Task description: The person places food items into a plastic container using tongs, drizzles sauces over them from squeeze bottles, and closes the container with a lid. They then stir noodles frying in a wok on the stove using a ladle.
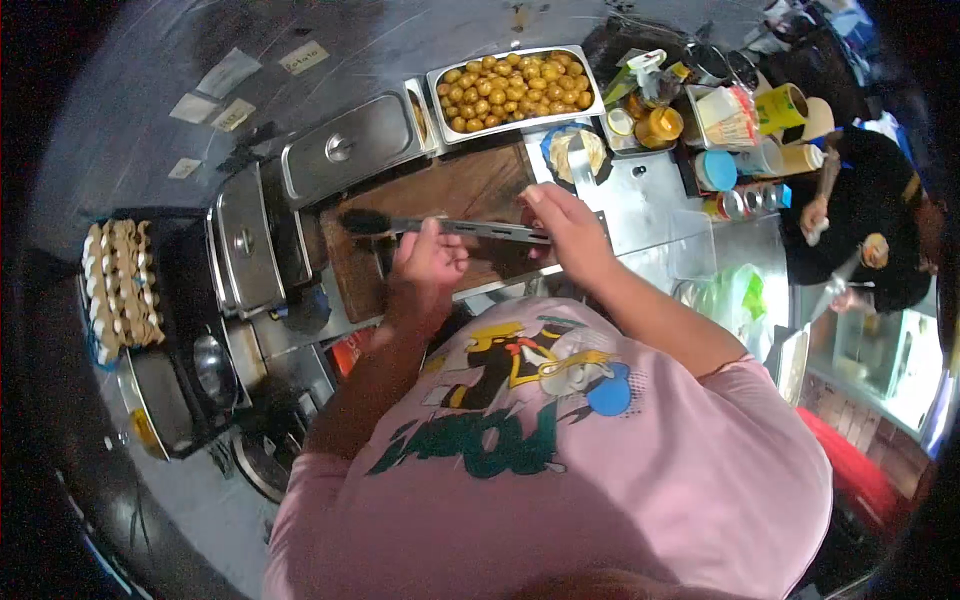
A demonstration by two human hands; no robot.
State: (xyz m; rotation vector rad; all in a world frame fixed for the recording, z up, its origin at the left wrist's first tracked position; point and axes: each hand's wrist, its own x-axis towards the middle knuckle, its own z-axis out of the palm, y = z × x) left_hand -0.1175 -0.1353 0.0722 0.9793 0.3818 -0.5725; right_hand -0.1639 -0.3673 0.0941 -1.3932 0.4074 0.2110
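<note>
A pair of metal tongs with slotted arms and a dark tip lies level in front of me, above the brown cutting board. The tip points to the left. My right hand is closed around the right end of the tongs. Midway along them, nearer the dark tip, my left hand pinches the metal between thumb and curled fingers. Part of each hand's grip is hidden behind the tongs and my own knuckles.
A steel pan of small round potatoes stands behind the board. Lidded steel pans are at left, egg trays farther left. Bottles and jars crowd the right, near a bowl with a pale spread. Another person works at far right.
</note>
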